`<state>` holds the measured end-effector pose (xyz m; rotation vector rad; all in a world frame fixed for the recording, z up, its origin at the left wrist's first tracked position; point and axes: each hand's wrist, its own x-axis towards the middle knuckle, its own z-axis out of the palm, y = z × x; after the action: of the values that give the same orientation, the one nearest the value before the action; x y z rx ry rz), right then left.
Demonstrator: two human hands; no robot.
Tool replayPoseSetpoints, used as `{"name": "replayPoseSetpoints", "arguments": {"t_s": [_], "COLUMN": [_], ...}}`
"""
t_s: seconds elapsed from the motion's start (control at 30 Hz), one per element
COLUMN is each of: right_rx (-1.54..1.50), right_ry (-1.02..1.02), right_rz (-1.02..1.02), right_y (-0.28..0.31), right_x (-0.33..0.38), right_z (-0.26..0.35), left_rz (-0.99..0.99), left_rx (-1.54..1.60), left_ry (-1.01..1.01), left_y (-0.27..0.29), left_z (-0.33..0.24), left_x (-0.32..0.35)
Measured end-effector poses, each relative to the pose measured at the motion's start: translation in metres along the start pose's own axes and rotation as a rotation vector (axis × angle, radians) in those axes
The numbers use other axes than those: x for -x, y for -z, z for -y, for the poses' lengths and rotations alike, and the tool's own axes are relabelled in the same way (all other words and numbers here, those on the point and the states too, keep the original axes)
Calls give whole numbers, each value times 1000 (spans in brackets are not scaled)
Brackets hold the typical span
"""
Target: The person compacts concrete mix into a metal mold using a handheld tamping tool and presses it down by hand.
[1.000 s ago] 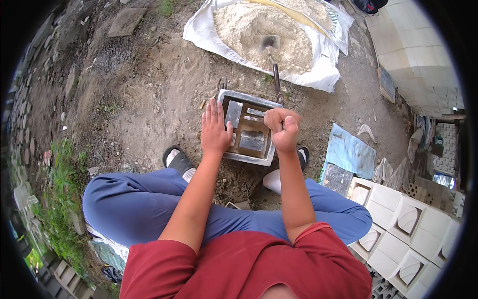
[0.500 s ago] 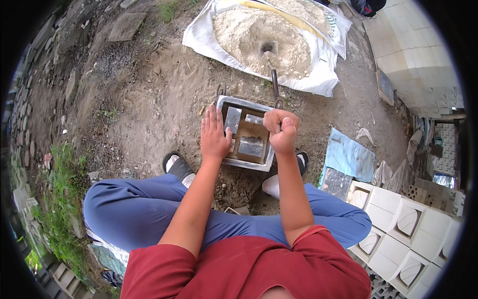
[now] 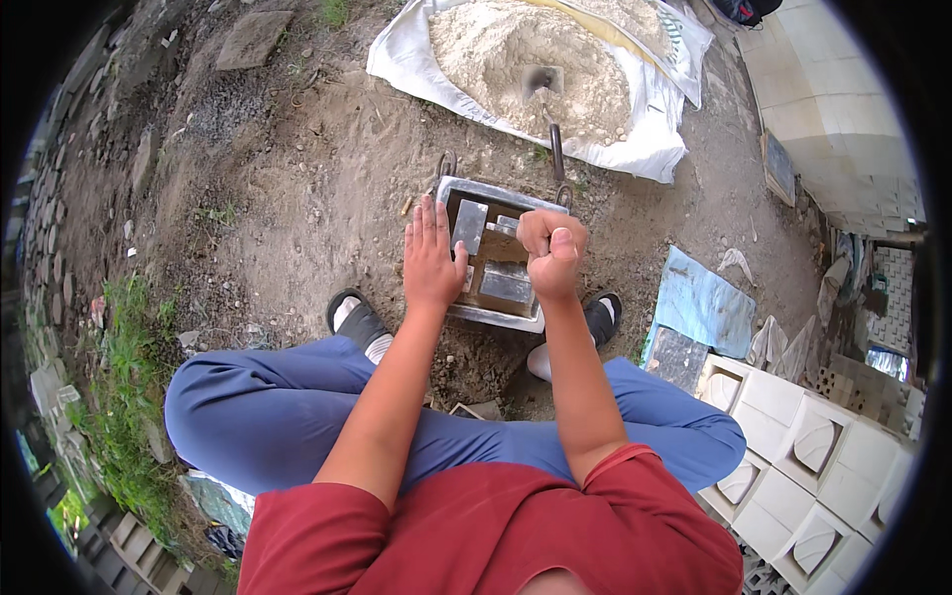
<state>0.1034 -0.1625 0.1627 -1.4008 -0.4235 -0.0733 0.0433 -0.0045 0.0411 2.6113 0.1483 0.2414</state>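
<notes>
A rectangular metal mould box (image 3: 476, 190) with two handles sits on the dirt between my feet. Grey inserts and brownish mix show inside it. My left hand (image 3: 430, 260) lies flat, fingers apart, on the mould's left rim. Over the mould's right side my right hand (image 3: 550, 252) is clenched in a fist; whether it holds anything is hidden by the fingers.
A white sack sheet (image 3: 635, 149) heaped with pale sand lies beyond the mould, a small shovel (image 3: 546, 94) stuck in it. A blue cloth (image 3: 704, 302) and white cast blocks (image 3: 793, 436) are to the right. Stones and grass (image 3: 119, 337) line the left.
My right fist has dropped slightly toward the mould and my head has leaned closer. The left hand stays on the rim.
</notes>
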Motion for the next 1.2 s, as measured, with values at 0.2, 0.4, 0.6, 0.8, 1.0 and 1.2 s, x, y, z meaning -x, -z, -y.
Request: {"name": "replayPoseSetpoints", "arguments": {"t_s": [0.2,0.4,0.6,0.8,1.0,1.2], "right_rx": [37,-38,53,8,-7,-70], "right_ry": [9,-48,-29,-127,-55,-116], "right_rz": [-59,-61,80,32,48,80], "right_y": [5,5,13,9,11,15], "right_x": [16,0,9,-5,1,-1], "right_z": [-35,-6,-30,-16,-12,-27], "left_rz": [11,18,9,21,19,22], "left_rx": [-6,-3,-13,-9,-13,-10], "left_ry": [15,25,17,32,6,20], "left_y": [-3,-4,-2,-4,-2,-3], "left_z": [-1,3,-1,1,-2,-2], "left_x": [1,0,-6,0,-2,-2]}}
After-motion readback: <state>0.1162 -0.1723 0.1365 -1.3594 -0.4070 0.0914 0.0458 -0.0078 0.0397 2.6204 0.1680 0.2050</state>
